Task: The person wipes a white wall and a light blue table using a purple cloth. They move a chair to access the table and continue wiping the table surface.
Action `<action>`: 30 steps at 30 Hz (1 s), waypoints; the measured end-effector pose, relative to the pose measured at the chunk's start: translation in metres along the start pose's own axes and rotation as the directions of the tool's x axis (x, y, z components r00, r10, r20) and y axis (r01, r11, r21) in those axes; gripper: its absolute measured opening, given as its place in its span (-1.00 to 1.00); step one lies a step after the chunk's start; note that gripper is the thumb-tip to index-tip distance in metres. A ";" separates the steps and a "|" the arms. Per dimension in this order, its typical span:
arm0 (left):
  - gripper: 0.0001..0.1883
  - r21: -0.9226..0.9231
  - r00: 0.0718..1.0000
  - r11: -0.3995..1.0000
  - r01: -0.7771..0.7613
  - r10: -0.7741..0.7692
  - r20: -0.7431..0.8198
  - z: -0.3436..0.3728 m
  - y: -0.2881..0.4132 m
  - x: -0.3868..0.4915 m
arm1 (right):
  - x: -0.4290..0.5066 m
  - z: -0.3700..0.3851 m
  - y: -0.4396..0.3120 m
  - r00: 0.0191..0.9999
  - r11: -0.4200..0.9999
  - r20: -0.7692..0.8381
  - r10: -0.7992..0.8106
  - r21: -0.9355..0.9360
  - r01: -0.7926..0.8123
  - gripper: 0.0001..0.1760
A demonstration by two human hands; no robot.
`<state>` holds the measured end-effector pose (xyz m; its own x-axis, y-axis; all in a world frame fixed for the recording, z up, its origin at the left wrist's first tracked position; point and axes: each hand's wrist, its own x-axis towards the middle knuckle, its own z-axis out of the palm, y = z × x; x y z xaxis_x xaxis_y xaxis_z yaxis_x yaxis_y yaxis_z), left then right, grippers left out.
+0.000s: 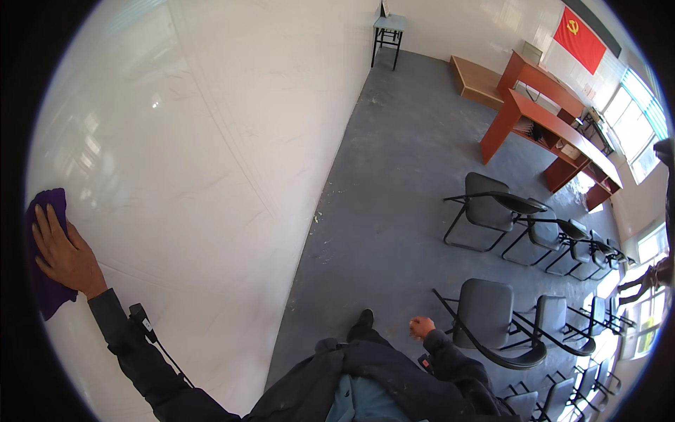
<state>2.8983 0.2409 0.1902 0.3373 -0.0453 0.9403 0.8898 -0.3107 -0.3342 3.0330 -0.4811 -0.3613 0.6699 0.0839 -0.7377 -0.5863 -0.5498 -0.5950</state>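
Observation:
My left hand (pixel 71 258) is spread flat on a purple cloth (pixel 52 300), pressing it against the glossy white wall (pixel 211 158) at the far left of the view. The cloth is bunched around the fingers, and part of it runs into the dark rim of the picture. Low beside my body, my right hand (pixel 422 327) hangs with its fingers curled in, and nothing shows in it. It is apart from the wall, near a grey folding chair (pixel 485 311). A small black device (pixel 141 320) with a cable sits on my left sleeve.
Rows of grey folding chairs (pixel 488 203) stand to the right on the grey floor (pixel 390 174). Beyond them are reddish-brown desks (pixel 559 124), a wooden platform (pixel 474 79) and a small table (pixel 390 22) in the far corner. A red flag (pixel 585 45) hangs on the far wall.

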 end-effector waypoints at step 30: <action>-0.64 -0.649 0.833 0.749 -0.133 0.439 0.337 0.100 0.448 -0.065 | 0.144 -0.156 -0.158 0.978 0.999 -0.207 0.033 0.015 -0.030 -0.71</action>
<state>3.3060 0.1999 -0.0272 0.7753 0.1457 0.6146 0.4227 -0.8428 -0.3333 3.2929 -0.5116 -0.3241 0.7301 -0.1081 -0.6748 -0.6133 -0.5392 -0.5772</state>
